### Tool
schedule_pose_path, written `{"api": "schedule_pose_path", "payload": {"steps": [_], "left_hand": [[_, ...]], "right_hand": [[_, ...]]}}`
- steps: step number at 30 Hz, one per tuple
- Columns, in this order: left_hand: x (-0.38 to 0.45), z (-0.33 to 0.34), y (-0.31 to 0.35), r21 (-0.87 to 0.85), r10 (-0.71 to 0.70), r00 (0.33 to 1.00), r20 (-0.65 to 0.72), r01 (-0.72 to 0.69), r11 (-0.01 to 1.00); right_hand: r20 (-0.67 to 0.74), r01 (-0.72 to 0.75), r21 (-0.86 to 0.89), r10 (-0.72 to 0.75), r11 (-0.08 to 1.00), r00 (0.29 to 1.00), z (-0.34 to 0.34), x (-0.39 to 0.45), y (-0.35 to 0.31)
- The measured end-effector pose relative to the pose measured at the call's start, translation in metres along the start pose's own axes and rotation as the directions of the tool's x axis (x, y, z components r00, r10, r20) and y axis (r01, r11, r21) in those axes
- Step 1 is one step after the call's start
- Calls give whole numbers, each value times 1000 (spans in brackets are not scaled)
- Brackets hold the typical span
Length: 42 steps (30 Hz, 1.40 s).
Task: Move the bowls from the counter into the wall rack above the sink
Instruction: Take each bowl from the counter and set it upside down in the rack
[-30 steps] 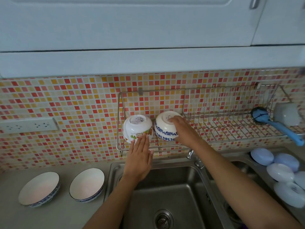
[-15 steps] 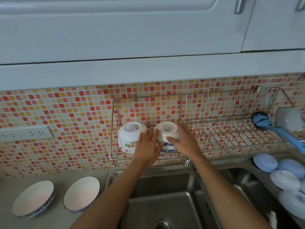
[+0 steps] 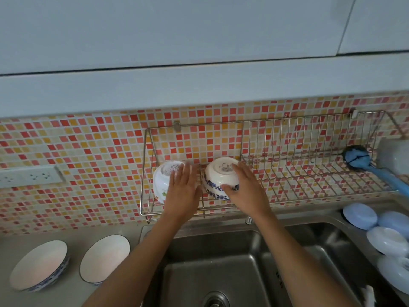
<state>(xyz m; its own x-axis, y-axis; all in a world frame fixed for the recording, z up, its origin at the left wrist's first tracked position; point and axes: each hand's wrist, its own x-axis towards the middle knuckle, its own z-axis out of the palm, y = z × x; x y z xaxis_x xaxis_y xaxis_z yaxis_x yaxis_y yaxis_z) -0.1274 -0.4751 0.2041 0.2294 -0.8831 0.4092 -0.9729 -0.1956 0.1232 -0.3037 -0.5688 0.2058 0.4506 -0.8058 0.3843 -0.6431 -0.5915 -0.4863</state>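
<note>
Both hands work in the wall rack (image 3: 221,209): our left hand (image 3: 183,191) lies flat against the floral bowl (image 3: 162,180), our right hand (image 3: 245,191) grips the blue-patterned bowl (image 3: 218,180). We should seat each rim between wires before reaching down-left for the two tabletop bowls (image 3: 104,259).

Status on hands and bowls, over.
Left hand flat on floral bowl; right hand grips blue-patterned bowl. Both in rack. Two bowls left on counter.

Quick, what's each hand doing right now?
Left hand: open, fingers straight against the left bowl.
Right hand: grips the blue-patterned bowl.
</note>
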Motion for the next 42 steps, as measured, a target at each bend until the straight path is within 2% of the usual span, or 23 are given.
{"api": "schedule_pose_path", "payload": {"steps": [3, 7, 13, 19, 21, 23, 27, 30, 32, 35, 38, 40, 42], "left_hand": [[-10, 0, -25, 4, -60, 998, -10, 60, 998], [-22, 6, -45, -61, -34, 999, -3, 34, 998], [-19, 8, -45, -114, -22, 1000, 8, 23, 993], [-25, 4, -40, -130, -56, 998, -25, 53, 990], [-34, 1, -35, -117, -94, 995, -40, 89, 989], [-50, -1, -33, -111, -124, 991, -45, 119, 987], [-103, -9, -50, -128, -159, 987, 7, 159, 979], [-137, -20, -70, -130, -74, 997, 20, 76, 989], [-151, -27, -80, -173, -52, 999, 6, 52, 984], [-173, -33, -97, -260, -161, 987, -19, 151, 954], [-200, -28, -134, -363, -309, 951, -16, 283, 888], [-216, -19, -167, -411, -424, 905, 19, 394, 822], [-230, -7, -201, -423, -524, 849, 70, 501, 755]], "right_hand": [[99, 139, -137, -126, 981, 987, 2, -2, 0], [239, 300, -266, -239, 916, 941, 5, -2, 1], [305, 271, -305, -176, 913, 936, 3, -1, -4], [295, 260, -331, -163, 907, 942, 3, -1, -4], [261, 263, -351, -177, 899, 949, 4, -2, -3], [170, 234, -357, -183, 904, 968, 6, -6, -4], [-87, 129, -288, -160, 949, 983, 25, -41, -7], [-188, 70, -293, -130, 953, 974, 46, -66, -16], [-230, 34, -223, -87, 974, 969, 55, -81, -36], [-231, 37, 48, -25, 998, 973, 74, -115, -82], [-254, 177, 195, -124, 965, 959, 108, -158, -132], [-157, 170, 262, -131, 950, 979, 140, -175, -157], [55, 24, 322, -44, 946, 998, 177, -184, -178]]}}
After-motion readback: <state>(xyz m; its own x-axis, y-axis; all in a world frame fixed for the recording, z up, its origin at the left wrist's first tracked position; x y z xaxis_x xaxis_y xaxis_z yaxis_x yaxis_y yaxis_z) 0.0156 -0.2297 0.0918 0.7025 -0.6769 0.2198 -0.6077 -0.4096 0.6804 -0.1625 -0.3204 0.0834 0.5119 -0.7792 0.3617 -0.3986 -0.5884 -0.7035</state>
